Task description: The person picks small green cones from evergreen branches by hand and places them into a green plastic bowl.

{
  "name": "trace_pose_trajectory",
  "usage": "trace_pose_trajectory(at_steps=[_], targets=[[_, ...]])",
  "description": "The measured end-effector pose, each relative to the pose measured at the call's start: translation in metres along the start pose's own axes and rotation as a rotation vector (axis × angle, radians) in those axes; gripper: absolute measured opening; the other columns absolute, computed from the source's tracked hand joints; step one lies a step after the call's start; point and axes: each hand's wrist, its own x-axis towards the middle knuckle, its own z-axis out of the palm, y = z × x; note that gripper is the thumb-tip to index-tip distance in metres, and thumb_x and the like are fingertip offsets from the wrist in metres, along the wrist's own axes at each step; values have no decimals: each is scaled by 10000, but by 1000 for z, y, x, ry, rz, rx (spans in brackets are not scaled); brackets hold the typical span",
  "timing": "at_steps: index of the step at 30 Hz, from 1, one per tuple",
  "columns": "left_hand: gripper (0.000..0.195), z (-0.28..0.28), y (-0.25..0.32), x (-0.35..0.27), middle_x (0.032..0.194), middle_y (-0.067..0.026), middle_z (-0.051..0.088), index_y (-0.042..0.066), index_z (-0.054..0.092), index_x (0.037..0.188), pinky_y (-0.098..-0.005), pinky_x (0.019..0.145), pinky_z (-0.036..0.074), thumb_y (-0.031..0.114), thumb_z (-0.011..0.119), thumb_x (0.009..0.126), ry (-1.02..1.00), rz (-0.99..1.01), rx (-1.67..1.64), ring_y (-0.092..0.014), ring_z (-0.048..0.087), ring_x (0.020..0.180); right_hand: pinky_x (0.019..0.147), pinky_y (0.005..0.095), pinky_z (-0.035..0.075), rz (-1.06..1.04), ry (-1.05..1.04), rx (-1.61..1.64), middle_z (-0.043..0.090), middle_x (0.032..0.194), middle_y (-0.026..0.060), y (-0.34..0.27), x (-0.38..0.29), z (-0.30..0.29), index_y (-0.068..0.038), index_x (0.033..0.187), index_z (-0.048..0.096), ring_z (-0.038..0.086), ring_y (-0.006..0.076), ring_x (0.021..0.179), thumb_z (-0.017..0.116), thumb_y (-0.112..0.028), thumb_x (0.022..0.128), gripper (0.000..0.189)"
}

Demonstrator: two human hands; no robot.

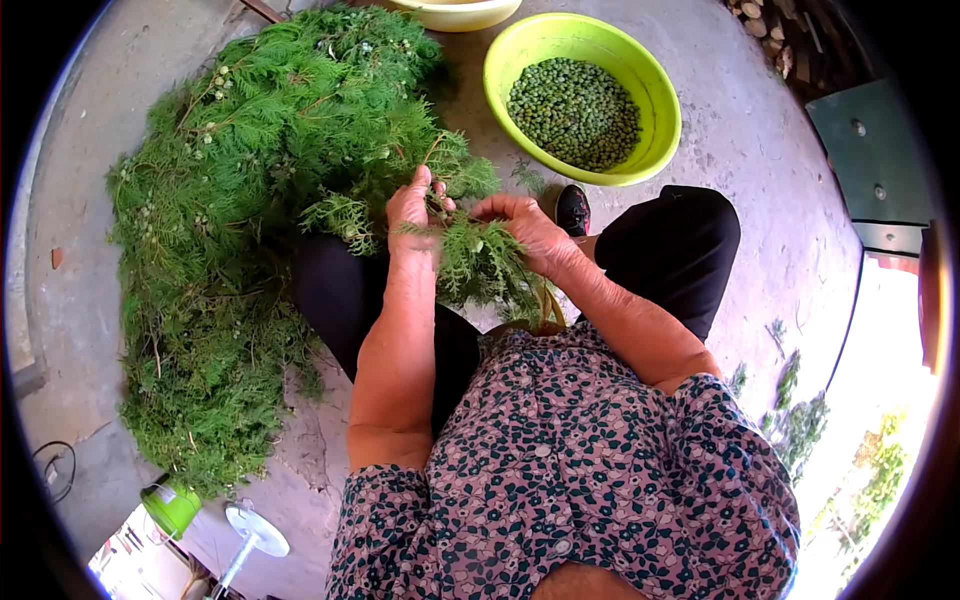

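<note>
My left hand (411, 204) grips a leafy conifer branch (484, 251), its thumb pointing up along a brown twig. Small round green cones show among the sprays by my fingers. From the other side my right hand (529, 231) pinches the same branch between thumb and forefinger; what exactly lies between those fingertips is too small to tell. A large heap of cut conifer branches (247, 187), dotted with pale green cones, spreads along my left. Ahead stands a lime-green plastic basin (660, 142), its bottom covered with a thick layer of green cones (574, 112).
A pale yellow basin (465, 16) is partly visible at the top edge. Stacked firewood (780, 37) and a dark green panel (862, 150) stand at right. Loose sprigs (795, 420) lie on the concrete floor. A green bucket (171, 508) and a pedestal fan (256, 531) are at lower left.
</note>
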Motion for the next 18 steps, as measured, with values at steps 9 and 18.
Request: trace_pose_trajectory(at_steps=[9,18], targets=[[198,0,-7,-4,716,-66,518,32,474,815,-326,574,489,208,557,854,-108,49,-121,-174,516,590,646,237,476,-33,51,141,618,822,33,2,7,18,15,901,606,568,99,697,532,66,744,181],[180,4,-8,-6,755,-59,545,16,504,896,-333,716,497,195,489,890,-140,54,-141,-189,573,709,692,271,477,18,-20,119,614,856,49,3,2,7,-21,951,598,560,112,779,539,-94,803,176]])
